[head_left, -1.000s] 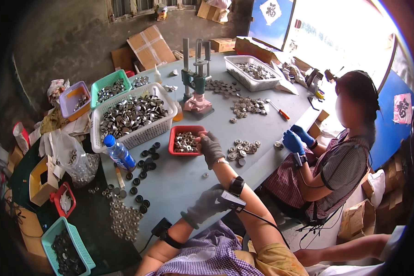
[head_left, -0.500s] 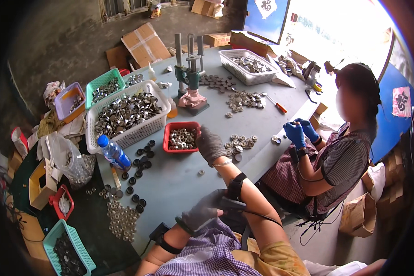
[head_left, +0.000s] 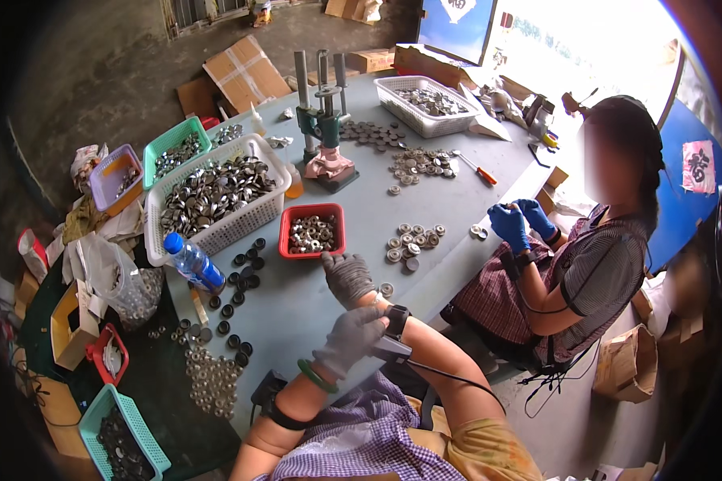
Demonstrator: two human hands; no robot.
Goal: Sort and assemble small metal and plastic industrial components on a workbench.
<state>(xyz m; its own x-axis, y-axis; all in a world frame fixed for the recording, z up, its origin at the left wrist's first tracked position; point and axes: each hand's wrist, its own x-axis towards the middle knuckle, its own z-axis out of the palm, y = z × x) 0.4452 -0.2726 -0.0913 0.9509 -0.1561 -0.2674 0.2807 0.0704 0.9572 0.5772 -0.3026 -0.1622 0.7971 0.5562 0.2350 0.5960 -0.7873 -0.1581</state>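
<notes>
My right hand (head_left: 346,277), in a grey glove, rests on the grey table (head_left: 449,204) just below the red tray (head_left: 284,239) of small metal rings, fingers loosely bent and holding nothing. A black wrist device (head_left: 395,322) with a cable is strapped to that forearm. My left hand (head_left: 350,337), also grey-gloved and with a green bangle on its wrist, has its fingers closed on this device. A single round metal part (head_left: 387,289) lies beside my right wrist, and a cluster of round metal parts (head_left: 410,243) lies to the right.
A white basket of metal caps (head_left: 213,192), a blue-capped bottle (head_left: 192,260), black discs (head_left: 241,276) and a hand press (head_left: 326,128) stand on the table. A seated person in blue gloves (head_left: 521,224) works at the right edge. Coloured bins (head_left: 120,437) line the left.
My left hand has risen from my lap onto the device on my right wrist. My right hand has drawn back slightly toward me, next to the red tray.
</notes>
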